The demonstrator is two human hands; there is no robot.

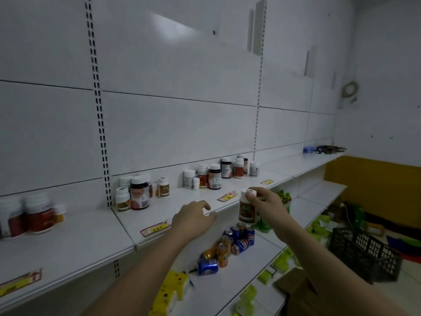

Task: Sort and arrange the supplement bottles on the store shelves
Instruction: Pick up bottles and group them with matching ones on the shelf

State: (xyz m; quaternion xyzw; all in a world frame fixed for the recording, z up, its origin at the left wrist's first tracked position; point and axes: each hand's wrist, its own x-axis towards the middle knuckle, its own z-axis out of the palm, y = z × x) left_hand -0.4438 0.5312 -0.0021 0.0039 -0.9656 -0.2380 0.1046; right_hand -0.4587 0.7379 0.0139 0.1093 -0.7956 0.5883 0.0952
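A white-capped supplement bottle (247, 209) with a brown-green label stands upright in the air just off the shelf (182, 206) edge. Other bottles stand upright on the shelf in clusters: left (34, 215), middle (139, 192), right (214, 175).

This is looking like a small retail shop, partly stocked. A long white metal shelf (86, 242) is running along a panelled back wall fitted with slotted uprights (98, 106), the kind used for adjustable store racking. Yellow and red price tags (155, 228) are sitting along the shelf's front edge. Clusters of supplement bottles (136, 194) are standing in groups on top, while soda cans (230, 246) are lying on the tier below. A black plastic crate (364, 254) is resting on the floor at right.
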